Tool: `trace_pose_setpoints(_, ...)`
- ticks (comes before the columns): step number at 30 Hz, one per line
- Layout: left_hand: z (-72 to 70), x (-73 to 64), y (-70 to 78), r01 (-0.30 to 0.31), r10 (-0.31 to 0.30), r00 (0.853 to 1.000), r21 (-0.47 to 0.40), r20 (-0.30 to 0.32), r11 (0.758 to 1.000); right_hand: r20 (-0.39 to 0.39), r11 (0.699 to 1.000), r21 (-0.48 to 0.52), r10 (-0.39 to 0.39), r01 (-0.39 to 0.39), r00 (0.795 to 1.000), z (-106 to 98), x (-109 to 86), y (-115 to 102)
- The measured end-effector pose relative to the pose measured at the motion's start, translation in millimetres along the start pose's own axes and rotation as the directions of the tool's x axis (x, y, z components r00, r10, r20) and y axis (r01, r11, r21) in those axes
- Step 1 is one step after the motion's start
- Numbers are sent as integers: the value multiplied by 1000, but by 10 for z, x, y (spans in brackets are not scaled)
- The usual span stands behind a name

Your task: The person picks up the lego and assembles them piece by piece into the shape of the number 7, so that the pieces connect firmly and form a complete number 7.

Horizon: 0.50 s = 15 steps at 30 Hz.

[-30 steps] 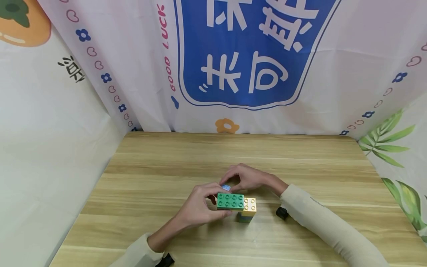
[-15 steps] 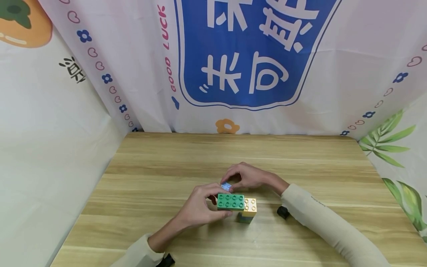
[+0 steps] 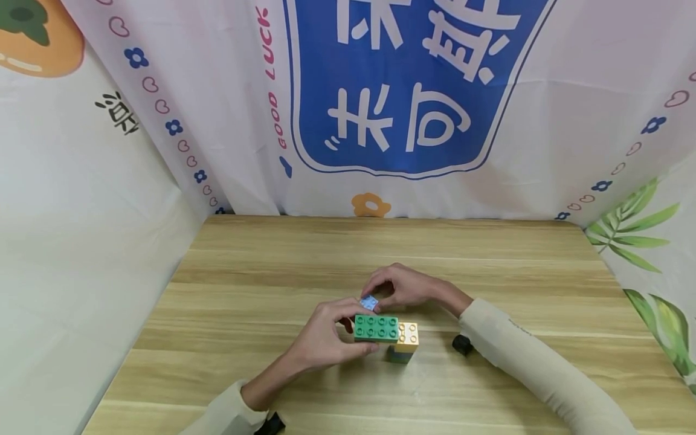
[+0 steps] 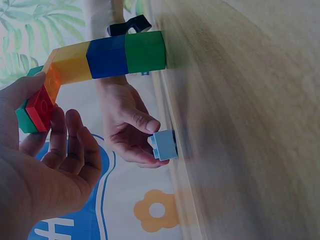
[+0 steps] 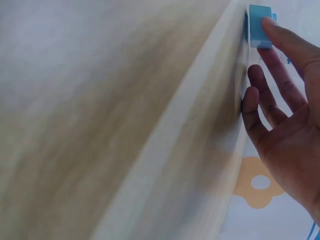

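Note:
My left hand (image 3: 326, 335) grips the top of a toy-brick structure between thumb and fingers. A long green brick (image 3: 376, 328) lies uppermost, with yellow studs (image 3: 408, 333) showing to its right. From the left wrist view, a red brick (image 4: 41, 106) sits under the green one, near my left fingertips. The column below has a yellow brick (image 4: 72, 62), a dark blue brick (image 4: 107, 57) and a green brick (image 4: 145, 51) at the table end. Just beyond, my right hand (image 3: 403, 285) pinches a small light blue brick (image 3: 369, 303) low over the table, apart from the structure.
The wood-grain table (image 3: 261, 241) extends around both hands. Behind its far edge hangs a printed cloth (image 3: 239, 121). A black wrist strap piece (image 3: 462, 345) shows by the right sleeve, and another black piece (image 3: 270, 424) by the left cuff.
The light blue brick has turned a little and shifted slightly away from me in my right hand, which has edged slightly right. My left hand and the structure stay in place.

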<state>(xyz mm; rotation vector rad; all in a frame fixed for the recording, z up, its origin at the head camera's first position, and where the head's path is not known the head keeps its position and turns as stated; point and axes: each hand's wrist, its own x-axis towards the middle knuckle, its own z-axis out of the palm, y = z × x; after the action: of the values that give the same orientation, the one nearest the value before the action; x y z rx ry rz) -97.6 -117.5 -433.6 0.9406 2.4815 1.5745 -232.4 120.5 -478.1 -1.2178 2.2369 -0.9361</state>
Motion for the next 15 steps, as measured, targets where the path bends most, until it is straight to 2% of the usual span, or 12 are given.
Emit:
trace_pose_setpoints(9, -10, -5, 5, 19, -19, 1000, -2, 11, 1000, -67, 1000, 12, 24, -23, 997, -153, -158, -11)
trace_pose_setpoints(15, -10, -4, 18, 60, -60, 998, -6, 15, 998, -137, 999, 24, 37, -34, 990, -287, -276, -66)
